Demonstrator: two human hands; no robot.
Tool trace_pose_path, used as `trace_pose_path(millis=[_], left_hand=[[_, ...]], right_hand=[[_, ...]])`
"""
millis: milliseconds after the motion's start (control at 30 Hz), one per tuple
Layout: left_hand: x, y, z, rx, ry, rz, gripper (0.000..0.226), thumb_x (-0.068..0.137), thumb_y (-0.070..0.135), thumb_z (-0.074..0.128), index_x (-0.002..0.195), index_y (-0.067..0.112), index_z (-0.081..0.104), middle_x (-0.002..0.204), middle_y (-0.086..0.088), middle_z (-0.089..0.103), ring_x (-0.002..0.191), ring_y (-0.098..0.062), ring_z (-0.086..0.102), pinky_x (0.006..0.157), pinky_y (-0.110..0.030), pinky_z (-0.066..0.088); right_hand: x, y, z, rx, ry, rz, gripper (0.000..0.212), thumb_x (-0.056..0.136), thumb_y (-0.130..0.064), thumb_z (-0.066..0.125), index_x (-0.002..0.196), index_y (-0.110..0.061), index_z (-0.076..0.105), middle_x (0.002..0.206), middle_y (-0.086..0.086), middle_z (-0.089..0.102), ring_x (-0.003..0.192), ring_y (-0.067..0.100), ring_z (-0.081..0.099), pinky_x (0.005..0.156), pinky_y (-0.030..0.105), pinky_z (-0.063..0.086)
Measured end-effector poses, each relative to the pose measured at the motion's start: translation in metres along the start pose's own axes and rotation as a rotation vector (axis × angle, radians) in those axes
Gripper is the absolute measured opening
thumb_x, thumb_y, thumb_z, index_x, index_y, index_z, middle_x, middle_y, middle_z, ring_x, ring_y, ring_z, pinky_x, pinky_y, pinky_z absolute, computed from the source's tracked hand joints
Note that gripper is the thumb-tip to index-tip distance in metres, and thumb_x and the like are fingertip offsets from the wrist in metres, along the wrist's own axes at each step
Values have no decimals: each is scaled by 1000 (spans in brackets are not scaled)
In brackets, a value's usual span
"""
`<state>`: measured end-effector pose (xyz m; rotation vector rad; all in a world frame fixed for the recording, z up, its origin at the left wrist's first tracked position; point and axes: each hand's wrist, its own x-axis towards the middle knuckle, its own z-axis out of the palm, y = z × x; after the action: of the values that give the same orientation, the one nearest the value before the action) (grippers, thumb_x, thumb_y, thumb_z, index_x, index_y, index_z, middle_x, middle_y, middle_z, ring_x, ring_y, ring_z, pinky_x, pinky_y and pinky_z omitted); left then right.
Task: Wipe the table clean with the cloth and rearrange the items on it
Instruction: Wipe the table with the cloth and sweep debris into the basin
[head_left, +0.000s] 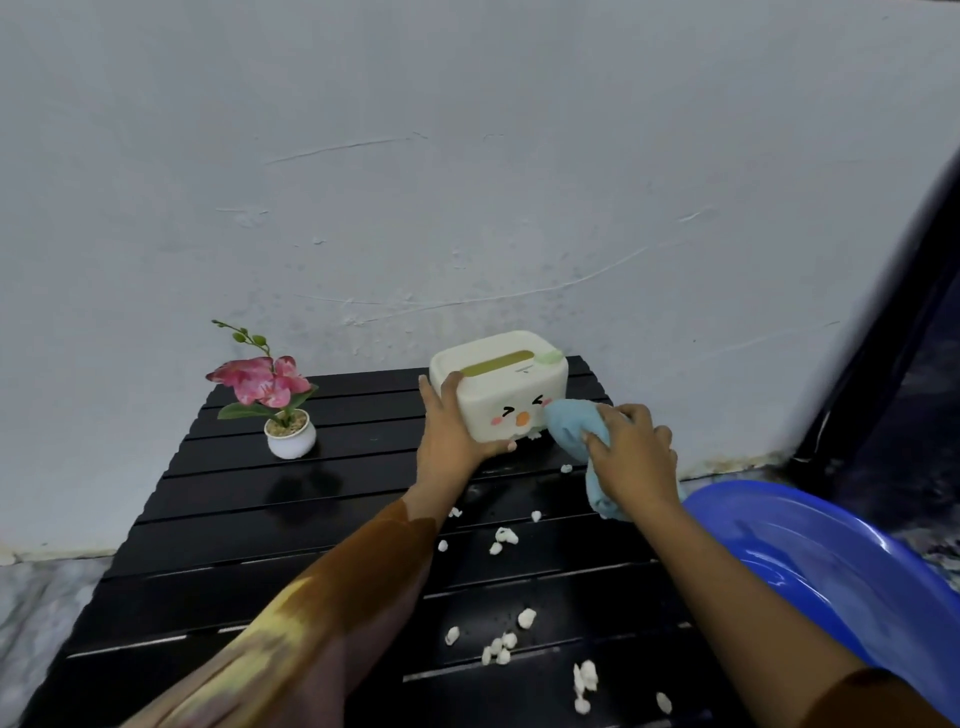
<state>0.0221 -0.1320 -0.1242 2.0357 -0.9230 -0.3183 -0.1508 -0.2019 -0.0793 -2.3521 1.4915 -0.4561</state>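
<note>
A cream tissue box (498, 392) w/ a cartoon face was gripped at its left end by the left hand (451, 434), fingers curled round it, and held tilted at the far right of the black slatted table (249, 519). A blue cloth (574, 431) was bunched in the right hand (631, 457), pinched in the fingers and pressed against the box's right front corner. White scraps (505, 536) were scattered over the table's near right part. A potted pink orchid (275, 395) was seen upright at the far left, well apart from the box. A blue basin (831, 566) was seen just beside the table's right edge.
</note>
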Motion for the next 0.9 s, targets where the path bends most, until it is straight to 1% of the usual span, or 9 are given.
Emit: trace_pose_path(millis=[100,167,367,433,567,667,733,800,900], left_hand=[[4,0,5,-9,97,-5,95,63,40,83,138,32,27,160,-3,-7,124,-35,51,93,-48,49],[8,-2,7,-12,116,26,91,66,36,82,138,34,28,159,0,-3,123,-32,51,96,-50,47],[29,-5,2,-21,44,113,76,68,27,82,133,32,43,156,-2,5,126,-29,46,96,-49,50],[36,-4,0,-9,23,119,74,65,26,83,128,28,44,153,-3,11,120,-31,49,94,-49,51],[43,-2,2,-26,8,73,80,60,25,87,128,24,43,155,-5,5,122,-34,47,101,-49,47],[46,-1,-3,-57,28,101,78,58,21,88,124,21,46,151,-6,15,122,-31,45,103,-49,44],[50,1,-15,-66,64,129,76,58,19,88,122,18,47,147,-6,22,120,-29,46,102,-41,45],[60,4,-34,-85,93,140,77,59,17,87,124,16,46,144,-7,27,120,-28,46,93,-31,45],[77,5,-64,-51,109,172,78,58,15,88,124,15,46,141,-9,32,119,-27,46,87,-27,41]], right_hand=[[8,5,2,28,6,6,43,95,-28,44,138,-24,41,141,6,39,120,33,38,99,42,35],[13,7,3,50,14,8,43,95,-28,44,138,-24,42,140,6,39,120,34,38,99,43,36],[30,5,4,105,22,8,42,95,-29,44,137,-25,43,140,5,39,121,33,37,99,43,36],[34,4,4,116,25,8,42,96,-29,43,138,-24,43,140,5,39,121,33,37,99,43,37],[38,3,6,128,40,14,42,96,-29,43,137,-24,44,140,5,40,121,33,37,98,43,37],[45,3,6,135,45,23,41,96,-29,42,137,-24,44,139,6,40,120,34,38,97,42,37],[55,3,5,133,60,25,41,96,-29,42,137,-23,44,139,6,39,120,35,38,98,43,36],[71,1,5,130,82,26,42,96,-30,41,137,-22,44,139,8,39,120,36,38,99,43,35],[103,-1,13,104,97,26,41,95,-29,42,135,-21,46,140,9,39,121,37,38,101,44,34]])
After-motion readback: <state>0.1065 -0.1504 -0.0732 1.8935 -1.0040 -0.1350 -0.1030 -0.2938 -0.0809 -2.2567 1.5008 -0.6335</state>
